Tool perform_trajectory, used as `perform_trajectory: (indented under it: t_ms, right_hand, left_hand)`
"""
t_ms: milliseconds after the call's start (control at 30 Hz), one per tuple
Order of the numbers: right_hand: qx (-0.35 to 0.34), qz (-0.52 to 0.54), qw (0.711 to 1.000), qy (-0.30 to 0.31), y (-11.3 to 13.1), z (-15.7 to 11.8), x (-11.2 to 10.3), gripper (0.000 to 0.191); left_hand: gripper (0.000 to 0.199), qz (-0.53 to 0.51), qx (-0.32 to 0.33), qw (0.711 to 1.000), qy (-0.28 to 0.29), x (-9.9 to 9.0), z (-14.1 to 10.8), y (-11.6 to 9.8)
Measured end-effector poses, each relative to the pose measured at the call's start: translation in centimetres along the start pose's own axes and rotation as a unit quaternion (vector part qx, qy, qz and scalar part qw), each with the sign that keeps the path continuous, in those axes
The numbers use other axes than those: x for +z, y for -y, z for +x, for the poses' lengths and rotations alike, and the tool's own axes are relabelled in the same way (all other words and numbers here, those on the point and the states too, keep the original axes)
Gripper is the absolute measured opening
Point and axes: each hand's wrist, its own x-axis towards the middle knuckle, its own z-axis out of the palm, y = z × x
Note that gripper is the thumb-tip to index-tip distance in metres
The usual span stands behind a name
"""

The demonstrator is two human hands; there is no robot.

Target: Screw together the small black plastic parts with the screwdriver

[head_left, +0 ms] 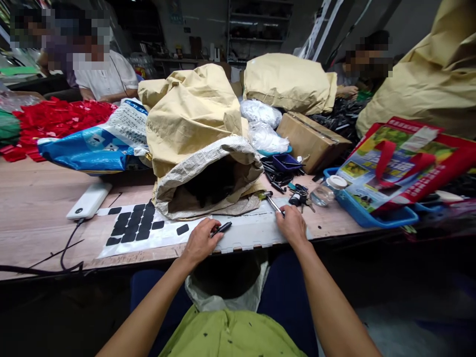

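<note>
Through the feed, my left hand pinches a black piece over the white board; my right hand grips a slim metal tool, apart from it. I judge this piece unfinished; the open sack's dark contents may be left.

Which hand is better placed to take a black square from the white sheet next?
Probably the left hand: it is by the white sheet, close to the rightmost black square, though it holds a black piece. The right hand is farther off, holding a metal-shafted tool.
</note>
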Motion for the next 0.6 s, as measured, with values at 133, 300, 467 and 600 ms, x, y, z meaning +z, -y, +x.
perform_trajectory:
  t_ms: [133, 300, 467, 600]
  right_hand:
    - [0.031, 0.069, 0.995, -0.071, -0.3, -1.1, -0.2, 0.023]
    - [0.054, 0.253, 0.966, -0.021, 0.7, -5.1, -1.1, 0.027]
    - [-0.035, 0.312, 0.949, 0.043, 4.2, -9.7, -1.8, 0.039]
    - [-0.106, 0.314, 0.942, 0.056, 6.1, -11.5, -1.6, 0.042]
  left_hand:
    - [0.019, 0.052, 0.026, 0.998, 0.004, 0.8, 0.9, -0.2]
    - [0.019, 0.063, 0.025, 0.998, -0.01, 1.6, 1.1, 0.1]
    - [0.021, 0.046, 0.021, 0.999, -0.004, 1.5, 1.1, 0.1]
    - [0.015, 0.034, 0.013, 0.999, 0.001, 1.3, 1.3, 0.3]
